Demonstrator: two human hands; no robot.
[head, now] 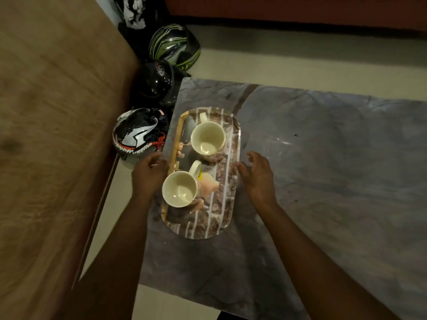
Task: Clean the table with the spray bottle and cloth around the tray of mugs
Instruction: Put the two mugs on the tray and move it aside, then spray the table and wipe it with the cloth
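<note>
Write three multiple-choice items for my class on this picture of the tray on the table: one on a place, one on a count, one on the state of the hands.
1. Where on the table does the tray lie?
A. near its left edge
B. at its far right
C. off it, on the floor

2. How many mugs stand on the tray?
A. one
B. two
C. four

3. What are the hands doing?
A. holding a spray bottle
B. wiping with a cloth
C. flanking the tray, holding no tool

Answers:
1 A, the tray sits by the left edge, next to the helmets.
2 B, a far mug and a near mug show.
3 C, the left hand and the right hand are at the tray's two long sides; no bottle or cloth shows.
</note>
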